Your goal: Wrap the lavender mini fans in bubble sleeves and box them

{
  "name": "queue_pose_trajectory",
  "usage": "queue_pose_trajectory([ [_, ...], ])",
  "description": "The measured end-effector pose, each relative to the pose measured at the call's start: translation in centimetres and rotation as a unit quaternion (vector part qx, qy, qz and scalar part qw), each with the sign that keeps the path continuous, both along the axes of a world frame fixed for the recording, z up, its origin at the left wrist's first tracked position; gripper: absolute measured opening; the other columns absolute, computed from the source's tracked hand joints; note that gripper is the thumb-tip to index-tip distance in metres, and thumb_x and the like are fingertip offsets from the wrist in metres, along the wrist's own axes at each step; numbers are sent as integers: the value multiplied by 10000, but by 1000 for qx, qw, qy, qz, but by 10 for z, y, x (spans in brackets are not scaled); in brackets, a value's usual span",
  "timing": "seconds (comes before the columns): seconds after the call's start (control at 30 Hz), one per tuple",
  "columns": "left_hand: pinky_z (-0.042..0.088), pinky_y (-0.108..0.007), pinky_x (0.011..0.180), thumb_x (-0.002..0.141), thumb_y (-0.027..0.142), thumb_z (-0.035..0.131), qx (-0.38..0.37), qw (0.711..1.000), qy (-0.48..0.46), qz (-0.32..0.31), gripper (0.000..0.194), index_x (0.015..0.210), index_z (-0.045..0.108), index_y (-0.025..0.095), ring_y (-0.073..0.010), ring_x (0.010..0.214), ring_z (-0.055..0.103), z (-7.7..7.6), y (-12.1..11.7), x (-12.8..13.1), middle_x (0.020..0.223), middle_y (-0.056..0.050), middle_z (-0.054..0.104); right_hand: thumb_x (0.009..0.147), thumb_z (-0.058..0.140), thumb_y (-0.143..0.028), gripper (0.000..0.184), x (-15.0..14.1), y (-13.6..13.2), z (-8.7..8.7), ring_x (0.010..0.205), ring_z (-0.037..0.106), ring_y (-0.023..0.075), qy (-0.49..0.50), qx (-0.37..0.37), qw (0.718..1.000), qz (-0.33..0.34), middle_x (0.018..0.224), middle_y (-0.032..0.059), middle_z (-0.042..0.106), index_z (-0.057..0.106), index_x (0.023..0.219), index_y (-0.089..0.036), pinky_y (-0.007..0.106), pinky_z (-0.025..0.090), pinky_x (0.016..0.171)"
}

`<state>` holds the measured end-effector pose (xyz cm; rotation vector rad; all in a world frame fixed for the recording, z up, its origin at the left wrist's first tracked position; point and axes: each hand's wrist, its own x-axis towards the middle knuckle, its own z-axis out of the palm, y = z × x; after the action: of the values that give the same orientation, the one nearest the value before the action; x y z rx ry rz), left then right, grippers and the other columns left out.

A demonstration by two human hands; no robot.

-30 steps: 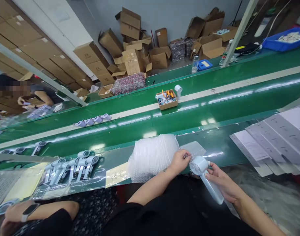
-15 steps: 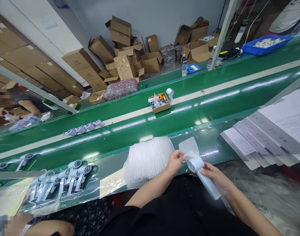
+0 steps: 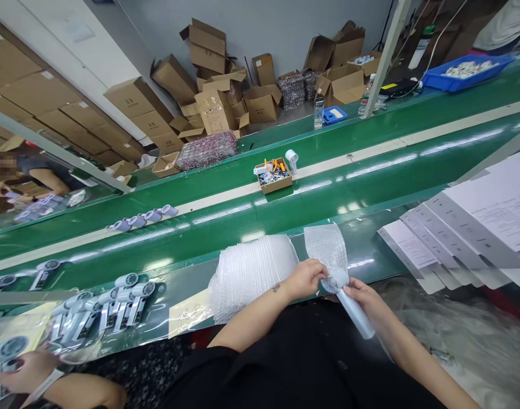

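A light blue handheld fan (image 3: 357, 316) slants in front of my body, its round head inside the mouth of a clear bubble-wrap bag (image 3: 327, 245). My right hand (image 3: 362, 295) is closed around the fan just below its head. With the fingers pinched, my left hand (image 3: 307, 278) grips the edge of the bag beside the fan's head. The far end of the bag lies flat on the green table. To the left of it rests a fanned-out stack of bubble-wrap bags (image 3: 255, 275).
Several light blue fans (image 3: 115, 304) lie at the left, near a co-worker's hand (image 3: 30, 369) holding another fan. Across the belt (image 3: 226, 218) stands a small carton of parts (image 3: 275, 180). Grey sheets with printed paper (image 3: 417, 244) overlap at the right.
The fan's head has gone into the bubble-wrap bag, which now covers it. A co-worker's hand at lower left has come into view with a fan.
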<state>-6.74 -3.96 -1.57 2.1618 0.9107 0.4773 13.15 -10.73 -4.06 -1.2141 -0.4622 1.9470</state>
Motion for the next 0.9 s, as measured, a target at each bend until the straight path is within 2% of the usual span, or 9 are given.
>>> queue_pose_trajectory([
  [0.1, 435, -294, 787, 778, 88, 412, 94, 993, 55, -39, 225, 902, 591, 142, -183, 832, 527, -8, -19, 2, 841, -85, 593, 666, 745, -295, 355, -3, 0, -6, 683, 610, 168, -12, -36, 998, -48, 767, 1, 674, 590, 970, -197, 268, 456, 652],
  [0.2, 440, -295, 798, 797, 95, 411, 84, 992, 77, -54, 215, 921, 580, 146, -182, 856, 529, -22, -28, 8, 874, -82, 596, 637, 759, -271, 347, -6, 0, 0, 649, 591, 156, -24, -37, 995, -90, 717, -26, 656, 562, 920, -229, 247, 445, 590],
  [0.33, 446, -310, 827, 865, 181, 445, -9, 996, 71, 60, 156, 926, 589, 175, -177, 896, 553, -33, -21, 22, 910, -63, 610, 623, 771, -313, 390, -4, 3, 9, 557, 535, 127, -50, -61, 989, -125, 624, -72, 602, 508, 907, -271, 229, 415, 504],
  [0.43, 456, -330, 831, 880, 287, 499, -24, 992, 66, 105, 168, 1002, 591, 217, -182, 953, 555, -29, -17, 33, 1023, -55, 591, 618, 776, -321, 362, 0, 5, 7, 607, 546, 129, -35, -58, 990, -126, 639, -66, 599, 513, 859, -253, 229, 441, 541],
  [0.53, 479, -356, 809, 885, 357, 507, -28, 988, 64, 141, 253, 1066, 566, 189, -179, 941, 558, -21, -13, 40, 1088, -66, 567, 619, 775, -292, 398, 5, 9, 5, 695, 581, 143, -4, -49, 992, -120, 739, -55, 638, 525, 927, -260, 242, 467, 622],
  [0.67, 463, -292, 730, 847, 278, 519, -38, 979, 70, 188, 223, 1033, 570, 165, -160, 811, 565, -16, -7, 44, 952, -60, 612, 632, 762, -283, 418, 12, 17, 10, 616, 562, 137, -10, -46, 997, -56, 699, -48, 633, 544, 987, -250, 235, 432, 541],
  [0.73, 447, -268, 703, 808, 203, 499, -40, 975, 77, 205, 241, 1039, 552, 156, -157, 762, 564, -17, -7, 45, 883, -53, 623, 639, 754, -283, 338, 14, 21, 14, 585, 550, 136, -21, -53, 996, -67, 667, -51, 618, 551, 906, -243, 238, 422, 517],
  [0.8, 440, -261, 693, 761, 152, 485, -48, 976, 94, 190, 292, 1049, 530, 156, -159, 736, 567, -18, -10, 47, 843, -42, 626, 652, 739, -281, 266, 15, 22, 14, 559, 547, 142, -27, -71, 993, -90, 634, -56, 598, 537, 822, -245, 254, 430, 514],
  [0.9, 440, -245, 678, 716, 157, 505, -74, 986, 106, 103, 300, 1012, 545, 180, -159, 719, 575, -15, -11, 51, 807, -18, 632, 654, 719, -271, 223, 15, 24, 9, 538, 554, 162, -19, -92, 992, -86, 585, -48, 572, 515, 734, -235, 283, 449, 527],
])
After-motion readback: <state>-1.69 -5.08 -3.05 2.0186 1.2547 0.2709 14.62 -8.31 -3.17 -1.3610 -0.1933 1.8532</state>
